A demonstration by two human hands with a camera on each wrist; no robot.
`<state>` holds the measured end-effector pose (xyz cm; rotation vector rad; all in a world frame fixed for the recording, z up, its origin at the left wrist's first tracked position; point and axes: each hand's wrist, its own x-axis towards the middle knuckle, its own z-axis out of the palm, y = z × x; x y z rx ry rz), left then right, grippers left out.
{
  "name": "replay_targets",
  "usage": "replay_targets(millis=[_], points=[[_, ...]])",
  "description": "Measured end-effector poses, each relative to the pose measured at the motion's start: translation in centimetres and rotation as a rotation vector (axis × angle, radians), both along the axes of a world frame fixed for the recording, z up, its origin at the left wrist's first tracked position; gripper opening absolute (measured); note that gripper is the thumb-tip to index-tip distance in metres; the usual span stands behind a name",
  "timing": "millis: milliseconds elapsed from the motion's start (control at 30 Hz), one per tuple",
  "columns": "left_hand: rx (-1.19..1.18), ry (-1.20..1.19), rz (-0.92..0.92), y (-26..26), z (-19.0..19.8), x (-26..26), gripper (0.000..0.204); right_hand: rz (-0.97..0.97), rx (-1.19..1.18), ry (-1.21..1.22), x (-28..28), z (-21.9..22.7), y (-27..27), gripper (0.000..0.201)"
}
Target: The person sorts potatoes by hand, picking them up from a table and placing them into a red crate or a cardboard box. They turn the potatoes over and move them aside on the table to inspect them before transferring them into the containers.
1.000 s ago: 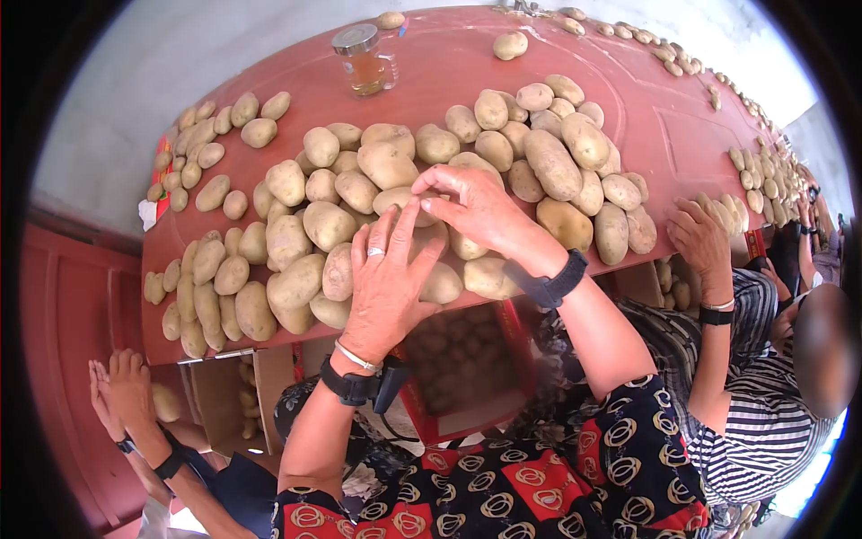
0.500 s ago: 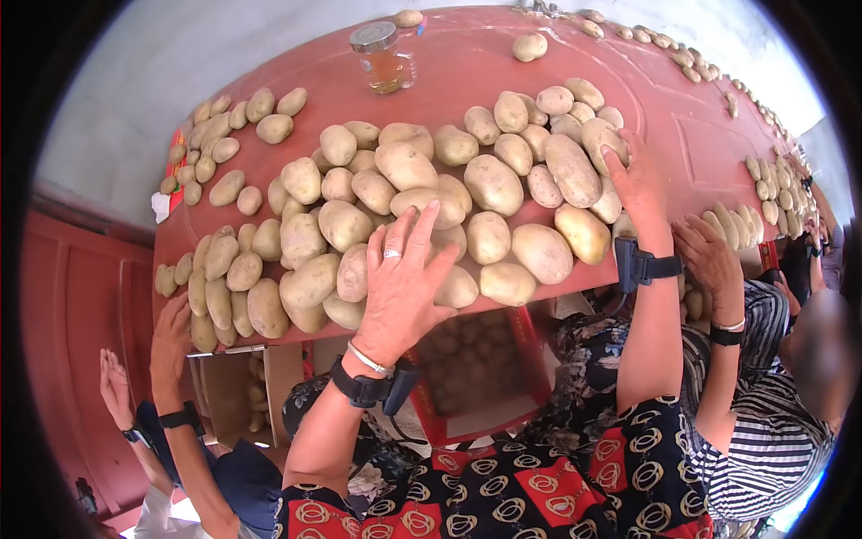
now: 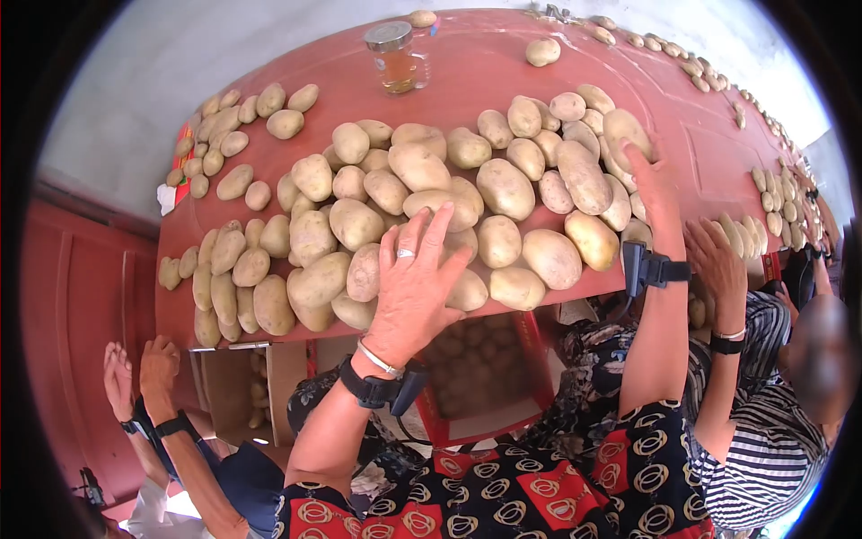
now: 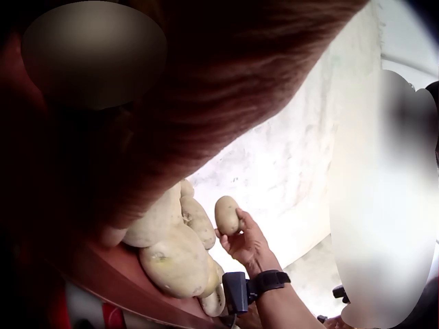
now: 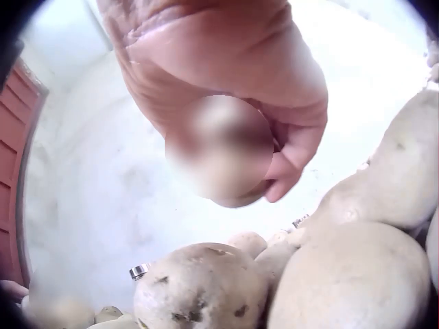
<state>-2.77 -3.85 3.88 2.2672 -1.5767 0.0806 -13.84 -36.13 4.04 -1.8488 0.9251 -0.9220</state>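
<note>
In the head view my left hand (image 3: 413,292), with a ring on one finger, rests on the near middle of a heap of potatoes (image 3: 355,225), its fingers fairly straight and spread. My right hand (image 3: 660,193) is at the heap's right side, gripping a potato (image 3: 626,133). From the left wrist view, that potato (image 4: 226,214) shows lifted above the others, pinched between thumb and fingers. A blurred patch covers much of it in the right wrist view, where fingers curl round it. Large potatoes (image 5: 350,281) lie below the right hand there.
A lidded glass mug (image 3: 395,67) of amber liquid stands toward the back of the red table (image 3: 485,63). Smaller potato groups lie left and far right. Below the front edge are an open cardboard box (image 3: 232,386) and a red-rimmed crate (image 3: 530,368). Other people's hands flank both sides.
My right hand has moved from beside my left hand to the heap's right side and picked up a potato there. My left hand has stayed on the heap.
</note>
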Motion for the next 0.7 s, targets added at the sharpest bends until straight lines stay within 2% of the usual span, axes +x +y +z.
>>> replay_targets(millis=[33,100,133,200,267,400,533,600,700], points=[[0.004,-0.006,0.004,0.0,0.0,0.0,0.074,0.004,-0.004,0.004,0.1,0.7,0.8,0.055],[-0.003,-0.008,0.007,-0.1,-0.2,-0.1,0.073,0.123,0.274,-0.286,0.7,1.7,2.7,0.049],[-0.004,-0.013,0.006,-0.1,-0.2,0.0,0.073,0.125,0.275,-0.29,1.2,2.2,4.2,0.049],[0.006,-0.021,0.007,0.0,0.0,0.1,0.073,0.227,0.338,-0.247,2.5,2.7,7.4,0.048],[0.012,-0.016,0.003,-0.1,-0.1,-0.1,0.073,0.439,0.297,-0.206,3.8,1.9,9.2,0.05],[0.008,-0.028,0.002,0.0,-0.3,0.1,0.072,0.508,0.284,-0.185,6.2,0.6,11.7,0.054],[-0.001,-0.017,-0.002,0.0,-0.2,0.0,0.072,0.451,0.284,-0.043,7.6,0.6,12.4,0.056],[-0.006,-0.014,-0.002,0.1,-0.2,0.1,0.072,0.399,-0.077,-0.044,8.4,-0.1,13.2,0.052],[-0.005,-0.003,-0.011,0.0,-0.2,0.1,0.072,0.443,-0.224,0.162,8.6,-0.2,13.7,0.046]])
